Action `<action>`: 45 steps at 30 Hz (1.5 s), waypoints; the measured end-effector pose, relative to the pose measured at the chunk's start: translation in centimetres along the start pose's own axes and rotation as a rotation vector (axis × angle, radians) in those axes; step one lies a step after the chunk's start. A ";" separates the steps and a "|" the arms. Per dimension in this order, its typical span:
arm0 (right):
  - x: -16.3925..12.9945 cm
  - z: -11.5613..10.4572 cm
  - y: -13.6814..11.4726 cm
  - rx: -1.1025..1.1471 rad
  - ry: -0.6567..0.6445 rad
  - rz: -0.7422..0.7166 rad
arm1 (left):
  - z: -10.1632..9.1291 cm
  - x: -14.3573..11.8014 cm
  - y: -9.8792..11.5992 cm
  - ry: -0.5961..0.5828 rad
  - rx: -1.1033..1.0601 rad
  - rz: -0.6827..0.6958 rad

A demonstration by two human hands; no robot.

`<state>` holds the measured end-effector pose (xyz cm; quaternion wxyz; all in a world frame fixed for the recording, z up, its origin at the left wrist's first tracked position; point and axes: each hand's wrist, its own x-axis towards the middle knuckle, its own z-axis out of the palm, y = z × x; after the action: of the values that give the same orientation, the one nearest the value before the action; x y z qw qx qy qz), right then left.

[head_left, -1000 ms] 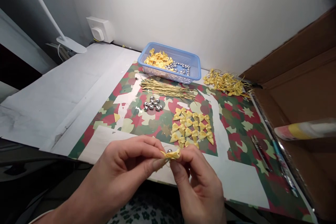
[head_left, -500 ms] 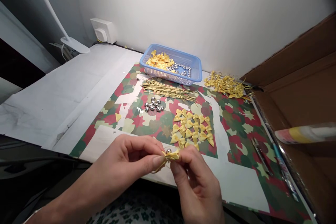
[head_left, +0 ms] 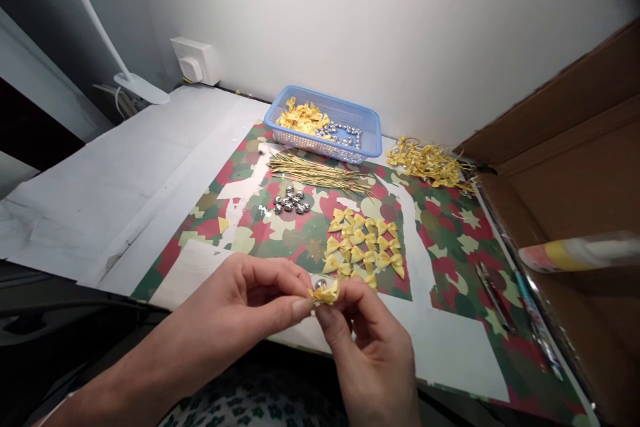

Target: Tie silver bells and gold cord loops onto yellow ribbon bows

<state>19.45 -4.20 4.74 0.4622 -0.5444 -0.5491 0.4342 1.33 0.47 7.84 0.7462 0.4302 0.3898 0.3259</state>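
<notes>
Between my two hands is a small yellow ribbon bow (head_left: 327, 293) with a silver jingle bell (head_left: 320, 285) at its middle. My left hand (head_left: 265, 303) pinches its left side between thumb and fingers. From the right, my right hand (head_left: 367, 330) pinches the other side, thumb below and index finger above. The fingertips hide part of the bow and its tie. Just beyond, several yellow bows (head_left: 364, 245) lie in rows on the camouflage-patterned mat (head_left: 300, 247). Left of them sits a small group of silver bells (head_left: 291, 200), with a bundle of gold twist ties (head_left: 315, 171) behind.
At the back stands a blue basket (head_left: 370, 121) holding yellow bows and silver bells. A pile of tied bows (head_left: 427, 161) lies right of it. Tweezers (head_left: 494, 295) and a pen (head_left: 537, 323) lie at the right, beside a cardboard box (head_left: 575, 180) and a glue bottle (head_left: 565, 253).
The bow has turned slightly between my fingertips, so the bell faces up more. My right hand has shifted a little left, its thumb nearer the bow. The view has moved slightly.
</notes>
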 end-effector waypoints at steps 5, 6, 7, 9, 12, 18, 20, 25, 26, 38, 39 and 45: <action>0.8 -1.1 -0.1 -0.026 0.048 -0.057 | 0.4 0.1 0.0 0.045 0.126 0.100; 1.0 -1.5 -0.2 -0.059 0.050 -0.095 | 0.5 0.1 0.0 0.049 0.142 0.110; 1.2 -1.8 -0.4 -0.084 0.047 -0.131 | 0.5 0.1 0.0 0.059 0.149 0.115; 1.3 -2.5 -0.7 -0.106 0.034 -0.180 | 0.6 0.1 -0.1 0.074 0.153 0.127; 1.2 -3.0 -1.2 -0.137 0.038 -0.242 | 0.6 0.1 -0.3 0.093 0.179 0.155; 2.5 -3.7 -1.4 -0.300 -0.116 -0.299 | 0.7 0.1 0.0 0.115 0.279 0.166; 3.2 -3.9 -1.3 -0.347 -0.215 -0.286 | 0.8 0.0 0.1 0.126 0.343 0.207; 3.6 -3.6 -1.8 -0.396 -0.207 -0.285 | 0.7 0.0 -0.4 0.262 0.654 0.469; 3.4 -3.5 -2.2 -0.401 -0.205 -0.271 | 0.7 0.1 -0.6 0.301 0.708 0.533; 4.9 -3.6 -5.3 -0.477 -0.200 -0.457 | 0.3 0.4 -1.8 0.308 0.816 0.777; 5.4 -3.4 -5.4 -0.470 -0.209 -0.455 | 0.3 0.4 -1.8 0.302 0.816 0.792; 6.5 -2.0 -5.5 -0.594 -0.408 -0.454 | 0.5 0.2 -1.6 0.238 0.778 0.787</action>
<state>20.47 2.08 10.74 0.2510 -0.4223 -0.8365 0.2429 2.06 -0.26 6.48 0.3057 0.7467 0.3727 0.4583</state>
